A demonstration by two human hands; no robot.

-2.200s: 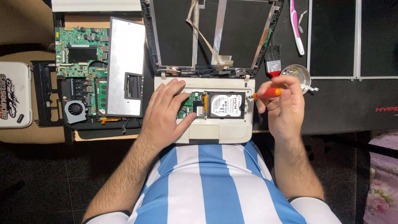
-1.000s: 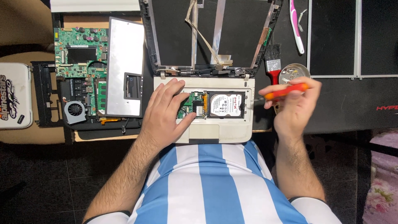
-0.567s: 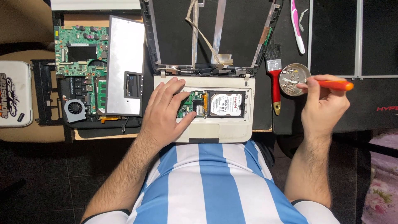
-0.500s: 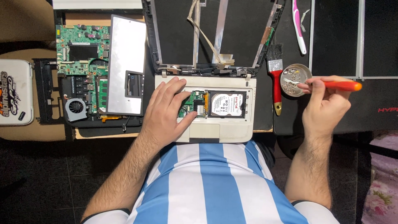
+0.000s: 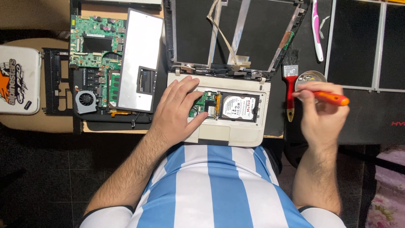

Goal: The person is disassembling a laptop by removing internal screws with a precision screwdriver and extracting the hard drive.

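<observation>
Screwdriver, orange-handled, is what we are pinching in our right hand over the round tin; our open left hand is resting flat beside the white-labelled drive

Glossy metal hard drive; matt cream plastic laptop base.

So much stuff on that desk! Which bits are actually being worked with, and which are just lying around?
In use:
- left hand resting on the opened laptop base
- right hand holding the orange-handled screwdriver over the small round metal dish

Lying about:
- red-handled brush
- green circuit board
- grey cover panel
- pink toothbrush
</observation>
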